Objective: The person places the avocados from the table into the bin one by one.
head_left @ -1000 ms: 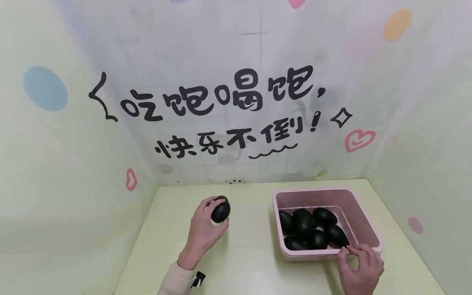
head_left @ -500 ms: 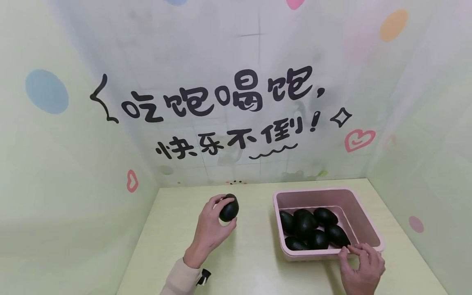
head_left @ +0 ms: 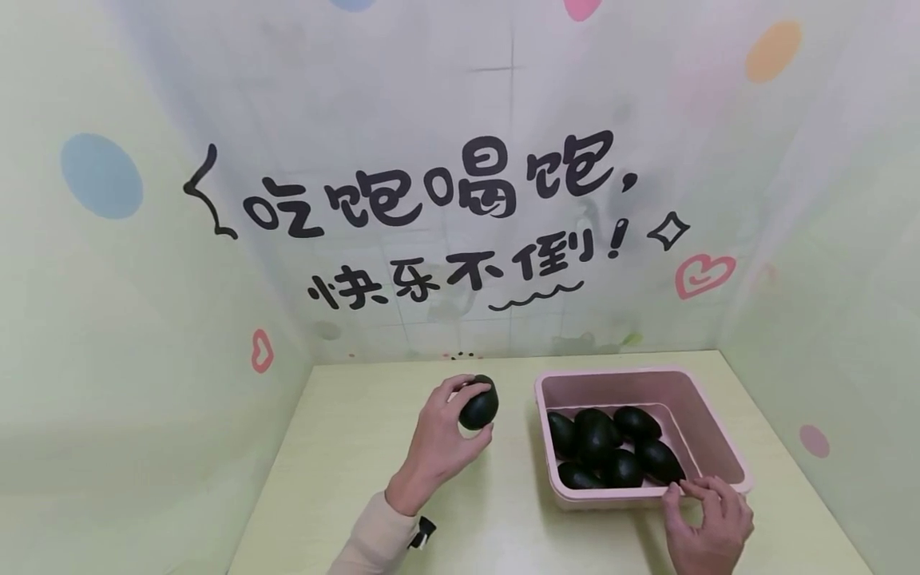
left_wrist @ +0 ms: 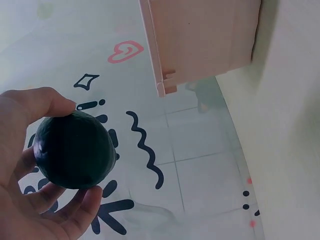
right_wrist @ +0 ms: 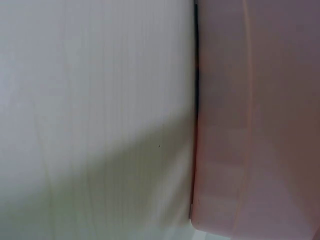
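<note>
My left hand [head_left: 440, 443] grips a dark green avocado [head_left: 480, 409] above the table, left of a pink plastic bin [head_left: 607, 494]. Thumb and fingers curl round its sides; in the left wrist view the avocado [left_wrist: 75, 150] shows its rounded end. Several more dark avocados [head_left: 595, 438] lie in the bin, mostly toward its left and front. At the bin's front right, my right hand [head_left: 707, 527] pinches the rim between thumb and fingers. The right wrist view shows the bin's outer wall [right_wrist: 225, 125] beside the table, with no hand in sight.
The pale wooden table [head_left: 345, 431] is enclosed by a back wall [head_left: 402, 104] with black lettering and by printed side walls. The bin stands near the table's right side. A small black-and-white item [head_left: 422, 533] shows beside the left sleeve [head_left: 377, 531].
My left hand has carried the avocado rightward, closer to the bin. The right hand stays on the rim, and the avocados in the bin have not moved.
</note>
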Motion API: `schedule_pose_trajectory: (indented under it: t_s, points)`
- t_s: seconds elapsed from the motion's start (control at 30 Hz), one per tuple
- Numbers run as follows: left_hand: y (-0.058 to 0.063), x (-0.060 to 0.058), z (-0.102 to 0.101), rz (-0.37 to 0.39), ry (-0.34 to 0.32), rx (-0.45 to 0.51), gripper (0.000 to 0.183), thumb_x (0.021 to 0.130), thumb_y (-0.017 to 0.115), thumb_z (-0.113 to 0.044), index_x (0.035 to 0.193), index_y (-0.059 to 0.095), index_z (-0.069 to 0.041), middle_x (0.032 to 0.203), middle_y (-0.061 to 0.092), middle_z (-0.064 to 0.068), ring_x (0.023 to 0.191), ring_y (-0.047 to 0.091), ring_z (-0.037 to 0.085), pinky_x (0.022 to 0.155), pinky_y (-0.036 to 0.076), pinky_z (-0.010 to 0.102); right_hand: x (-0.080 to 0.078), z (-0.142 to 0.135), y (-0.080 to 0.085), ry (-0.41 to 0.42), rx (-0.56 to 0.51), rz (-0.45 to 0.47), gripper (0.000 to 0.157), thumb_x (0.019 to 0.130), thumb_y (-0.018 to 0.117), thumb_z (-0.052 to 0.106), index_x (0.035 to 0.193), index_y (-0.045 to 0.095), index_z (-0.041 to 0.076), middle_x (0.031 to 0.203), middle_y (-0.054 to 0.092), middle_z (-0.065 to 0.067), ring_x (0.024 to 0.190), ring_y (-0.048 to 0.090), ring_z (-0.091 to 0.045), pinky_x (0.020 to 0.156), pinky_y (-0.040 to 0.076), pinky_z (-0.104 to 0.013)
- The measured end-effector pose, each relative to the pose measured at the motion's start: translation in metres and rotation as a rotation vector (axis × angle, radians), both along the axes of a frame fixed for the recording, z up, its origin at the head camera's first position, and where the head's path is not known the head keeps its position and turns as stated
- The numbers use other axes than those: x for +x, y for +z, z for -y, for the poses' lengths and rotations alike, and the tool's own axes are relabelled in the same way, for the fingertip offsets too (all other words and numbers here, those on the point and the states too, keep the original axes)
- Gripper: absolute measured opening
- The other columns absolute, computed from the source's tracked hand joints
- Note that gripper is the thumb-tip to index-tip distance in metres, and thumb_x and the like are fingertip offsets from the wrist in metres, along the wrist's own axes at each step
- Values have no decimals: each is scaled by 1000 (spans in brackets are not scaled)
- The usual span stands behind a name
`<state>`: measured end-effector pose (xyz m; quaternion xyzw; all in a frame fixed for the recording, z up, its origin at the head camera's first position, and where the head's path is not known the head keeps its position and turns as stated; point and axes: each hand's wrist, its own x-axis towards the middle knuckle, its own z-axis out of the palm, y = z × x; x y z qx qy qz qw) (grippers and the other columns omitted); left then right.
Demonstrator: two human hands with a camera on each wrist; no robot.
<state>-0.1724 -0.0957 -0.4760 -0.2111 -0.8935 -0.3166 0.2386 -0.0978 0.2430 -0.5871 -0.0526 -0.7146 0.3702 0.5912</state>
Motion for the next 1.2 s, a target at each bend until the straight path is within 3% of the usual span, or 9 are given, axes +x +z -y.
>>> schedule_pose_trajectory:
  t_s: [0.23, 0.43, 0.67, 0.93, 1.2]
  points:
    - [-4, -4, -18, 44, -57, -48, 52, 81, 90, -20, 131, 73, -22, 139, 65, 7, 120, 67, 27, 92, 62, 40, -4, -9, -14, 3, 2, -8, 42, 85, 69, 26, 78, 68, -15, 91, 61, -33, 121, 45, 9, 106, 24, -24]
    - [-7, -6, -29, 8, -110, -89, 52, 81, 90, -21, 130, 73, -22, 138, 65, 7, 118, 67, 26, 91, 61, 38, -6, -12, -23, -1, -1, -6, 43, 85, 70, 28, 78, 69, -14, 92, 63, -32, 121, 46, 9, 106, 25, -23]
    - [-6, -4, -39, -27, -158, -127, 51, 81, 89, -21, 130, 73, -22, 136, 66, 6, 117, 67, 25, 93, 60, 37, -7, -9, -21, -11, -9, -22, 42, 85, 70, 28, 77, 69, -13, 91, 63, -32, 120, 46, 9, 105, 26, -23]
    - [2, -8, -54, -18, -220, -141, 49, 84, 87, -24, 131, 72, -22, 135, 65, 5, 114, 67, 22, 93, 59, 34, -6, -9, -16, -2, -13, -10, 42, 85, 69, 27, 79, 69, -15, 91, 62, -33, 121, 45, 8, 106, 25, -24]
    - [6, -9, -66, 22, -259, -214, 49, 87, 86, -26, 134, 71, -22, 139, 64, 5, 116, 67, 22, 94, 58, 32, -6, -11, -21, 5, -4, -8, 44, 85, 69, 29, 79, 69, -14, 92, 62, -32, 122, 46, 9, 106, 25, -24]
